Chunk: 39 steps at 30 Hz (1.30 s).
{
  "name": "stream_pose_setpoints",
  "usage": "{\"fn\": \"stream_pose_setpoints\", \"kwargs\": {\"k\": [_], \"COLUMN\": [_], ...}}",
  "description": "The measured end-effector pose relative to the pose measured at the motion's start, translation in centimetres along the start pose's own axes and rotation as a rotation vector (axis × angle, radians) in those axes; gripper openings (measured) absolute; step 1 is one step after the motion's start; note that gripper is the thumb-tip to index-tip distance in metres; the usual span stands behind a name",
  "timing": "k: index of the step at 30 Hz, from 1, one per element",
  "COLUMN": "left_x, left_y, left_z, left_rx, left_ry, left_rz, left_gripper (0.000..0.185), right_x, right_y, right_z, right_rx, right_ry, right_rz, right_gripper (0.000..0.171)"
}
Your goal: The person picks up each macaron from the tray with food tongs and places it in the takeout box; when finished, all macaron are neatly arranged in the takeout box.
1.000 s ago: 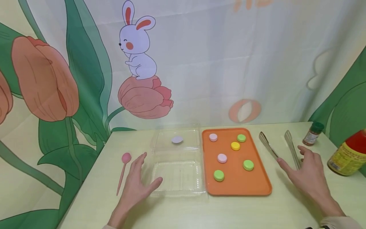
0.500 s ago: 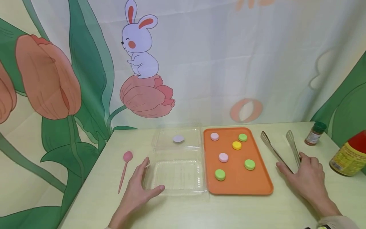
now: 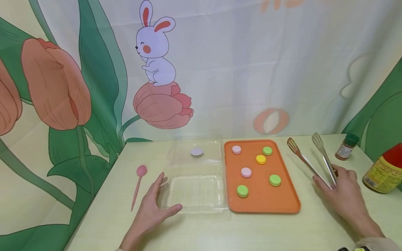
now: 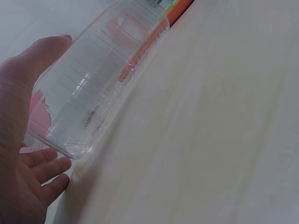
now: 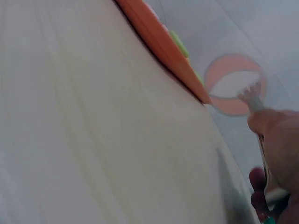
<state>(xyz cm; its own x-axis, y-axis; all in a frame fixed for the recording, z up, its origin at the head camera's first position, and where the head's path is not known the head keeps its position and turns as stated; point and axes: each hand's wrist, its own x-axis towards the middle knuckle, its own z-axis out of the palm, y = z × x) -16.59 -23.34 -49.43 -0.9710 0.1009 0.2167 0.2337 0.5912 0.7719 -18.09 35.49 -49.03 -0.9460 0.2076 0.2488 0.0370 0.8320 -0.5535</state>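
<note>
My right hand [image 3: 343, 190] grips a pair of metal tongs [image 3: 327, 162] near the rear end, thumb on one arm and fingers on the other. The slotted tips stand apart and point to the back of the table. In the right wrist view, one tip of the tongs [image 5: 254, 101] shows past the thumb. My left hand [image 3: 150, 207] has its thumb and fingers spread around the near left corner of a clear plastic clamshell box [image 3: 201, 210]. In the left wrist view, the thumb overlaps the box's [image 4: 93, 79] rim, with the fingers beside its end.
An orange tray [image 3: 260, 204] holds several small macarons: pink [image 3: 246, 172], green [image 3: 275, 180] and yellow [image 3: 261, 159]. A pink spoon [image 3: 136, 184] lies left. A green-capped spice jar [image 3: 345, 148] and a red-lidded jar [image 3: 381, 174] stand right. A patterned curtain [image 3: 213, 69] hangs behind.
My right hand has come down onto the tongs, taken hold of them and raised them slightly. The left hand has moved closer around the box's left edge.
</note>
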Motion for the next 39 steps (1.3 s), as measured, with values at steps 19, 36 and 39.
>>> {"fn": "stream_pose_setpoints", "kwargs": {"k": [19,36,39], "left_x": [0.0,0.0,0.0], "left_y": [-0.1,0.0,0.0], "left_z": [0.1,0.1,0.1], "left_rx": [0.009,0.022,0.028], "left_ry": [-0.005,0.001,-0.002], "left_rz": [0.004,0.01,0.012], "left_gripper": [0.116,0.112,0.113], "right_x": [-1.9,-2.1,-2.2], "right_y": [-0.7,-0.5,-0.5], "right_z": [-3.3,-3.4,-3.5], "right_rx": [-0.004,-0.033,-0.025], "right_ry": [-0.389,-0.467,-0.474], "right_rz": [-0.128,-0.204,-0.227], "right_gripper": [0.07,0.041,0.036]}}
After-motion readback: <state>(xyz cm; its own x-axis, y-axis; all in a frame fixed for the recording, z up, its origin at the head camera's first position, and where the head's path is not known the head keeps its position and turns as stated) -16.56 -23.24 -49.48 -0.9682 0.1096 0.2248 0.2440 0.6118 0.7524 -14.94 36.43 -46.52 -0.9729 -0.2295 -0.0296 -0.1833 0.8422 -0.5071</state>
